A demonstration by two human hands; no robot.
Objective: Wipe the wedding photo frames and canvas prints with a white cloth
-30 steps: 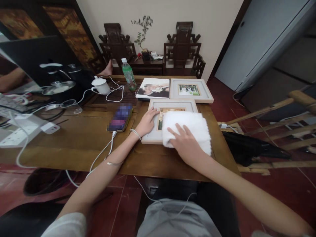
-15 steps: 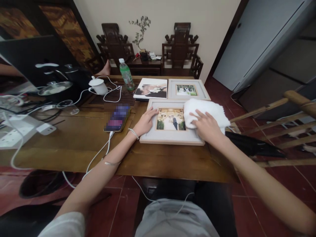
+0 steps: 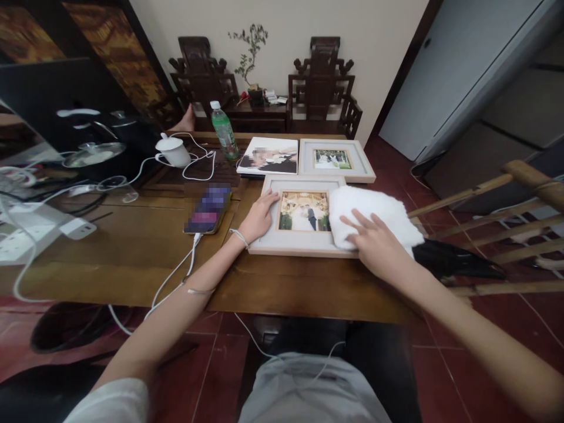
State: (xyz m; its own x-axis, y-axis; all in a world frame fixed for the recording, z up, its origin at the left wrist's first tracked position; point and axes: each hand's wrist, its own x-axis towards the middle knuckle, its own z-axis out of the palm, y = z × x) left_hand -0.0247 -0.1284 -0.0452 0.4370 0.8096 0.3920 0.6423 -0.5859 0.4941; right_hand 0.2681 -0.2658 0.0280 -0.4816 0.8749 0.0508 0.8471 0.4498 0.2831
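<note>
A light-framed picture point(image 3: 304, 214) with a wedding photo in its centre lies flat near the table's front edge. My left hand point(image 3: 259, 216) rests on its left border, fingers stretched out and fairly flat. Over its right side spreads a folded white towel point(image 3: 374, 211), hiding the right border and overhanging that edge. My right hand point(image 3: 374, 238) presses on this towel with fingers somewhat spread; the thumb is hard to make out. Just behind lie a second framed picture point(image 3: 335, 160) and a white-edged photo album or print point(image 3: 269, 156).
On the wooden table point(image 3: 282, 288) to the left are a charging phone point(image 3: 207, 210), a green bottle point(image 3: 224, 130), a lidded white cup point(image 3: 173, 151), a power strip point(image 3: 33, 232) and tangled cables. A wooden chair point(image 3: 506, 211) stands to the right. Another person's foot point(image 3: 185, 120) shows behind.
My right hand and the towel have slid right and toward me across the picture's right side. My left hand stays on the left border.
</note>
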